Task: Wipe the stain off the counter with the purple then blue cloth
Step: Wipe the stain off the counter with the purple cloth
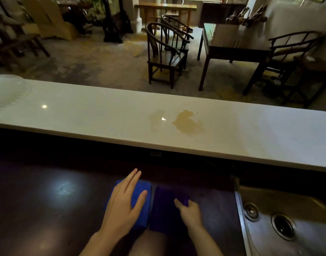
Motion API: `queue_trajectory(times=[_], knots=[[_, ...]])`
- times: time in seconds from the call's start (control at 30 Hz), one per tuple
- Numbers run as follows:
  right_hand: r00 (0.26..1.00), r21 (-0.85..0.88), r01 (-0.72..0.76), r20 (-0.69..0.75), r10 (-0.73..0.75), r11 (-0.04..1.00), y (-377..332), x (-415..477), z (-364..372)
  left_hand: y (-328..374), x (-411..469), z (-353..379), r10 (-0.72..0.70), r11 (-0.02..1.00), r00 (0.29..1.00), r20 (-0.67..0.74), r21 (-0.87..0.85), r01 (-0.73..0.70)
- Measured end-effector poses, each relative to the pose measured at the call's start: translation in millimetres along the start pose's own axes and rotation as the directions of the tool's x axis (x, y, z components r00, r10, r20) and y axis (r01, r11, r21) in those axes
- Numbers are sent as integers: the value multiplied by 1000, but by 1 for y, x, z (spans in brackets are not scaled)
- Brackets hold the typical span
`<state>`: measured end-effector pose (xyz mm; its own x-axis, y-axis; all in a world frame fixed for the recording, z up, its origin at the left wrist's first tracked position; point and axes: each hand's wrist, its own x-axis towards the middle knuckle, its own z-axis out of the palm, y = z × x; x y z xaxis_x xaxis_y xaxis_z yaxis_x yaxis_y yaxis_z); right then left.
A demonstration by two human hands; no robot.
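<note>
The fingers (135,179) of the left hand (124,204) were spread wide and flat, lying on the blue cloth (142,196) with the thumb angled out toward the cloth's right edge; nothing was gripped. The fingers (178,202) of the right hand (190,212) were curled narrow, pinching the near right part of the purple cloth (165,209), with the index finger laid on top of the fabric and the others tucked at its edge.

Both cloths lay folded side by side, touching or nearly so, the blue one under the left fingers and the purple one just to its right. They rested on the dark, glossy lower desk (47,200).

Out to the right of the right fingers sat a steel sink (280,218) with its round drain (283,226). Beyond both sets of fingers, past a dark shadowed gap, ran the raised pale desk (84,111). On it, ahead of and slightly right of the right fingers, lay the brownish stain (185,121), with a fainter wet smear just to its left. Neither cloth touched it.

Farther off stood dark wooden chairs (165,52) and a table (230,50) on the floor.
</note>
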<state>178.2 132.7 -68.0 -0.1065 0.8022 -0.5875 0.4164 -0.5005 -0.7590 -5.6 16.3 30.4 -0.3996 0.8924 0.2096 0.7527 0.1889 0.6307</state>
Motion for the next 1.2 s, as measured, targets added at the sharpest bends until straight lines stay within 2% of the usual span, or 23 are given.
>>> queue_trajectory(times=[0.1, 0.23, 0.37, 0.5, 0.67, 0.93, 1.0, 1.07, 1.13, 1.2], knots=[[991, 2, 103, 81, -103, 995, -15, -13, -11, 6, 9, -3, 22, 1000, 1000, -18, -1, -22], [956, -26, 277, 112, -272, 961, -44, -31, -37, 16, 28, -10, 58, 998, 997, -46, 17, -58], [903, 136, 397, 117, -412, 908, -89, -50, -68, 27, 54, -19, 99, 994, 991, -94, 63, -94], [882, 323, 396, 128, -454, 860, -137, -69, -96, 31, 81, -25, 117, 989, 987, -111, 102, -106], [872, 363, 411, 111, -477, 836, -185, -74, -121, 28, 115, -31, 106, 980, 989, -99, 178, -87], [892, 391, 447, -132, -432, 804, -240, -53, -151, 7, 154, -31, 31, 961, 999, -40, 274, -19], [859, 326, 511, -219, -462, 795, -251, -48, -162, -3, 157, -31, -11, 956, 1000, -19, 292, 16], [788, 190, 595, -330, -520, 781, -259, -42, -170, -11, 158, -30, -52, 950, 998, 18, 308, 44], [687, 1, 653, -421, -592, 757, -264, -32, -171, -17, 158, -29, -72, 941, 996, 50, 334, 51], [583, -266, 640, -442, -681, 721, -266, -16, -168, -18, 159, -29, -73, 933, 995, 62, 357, 46]])
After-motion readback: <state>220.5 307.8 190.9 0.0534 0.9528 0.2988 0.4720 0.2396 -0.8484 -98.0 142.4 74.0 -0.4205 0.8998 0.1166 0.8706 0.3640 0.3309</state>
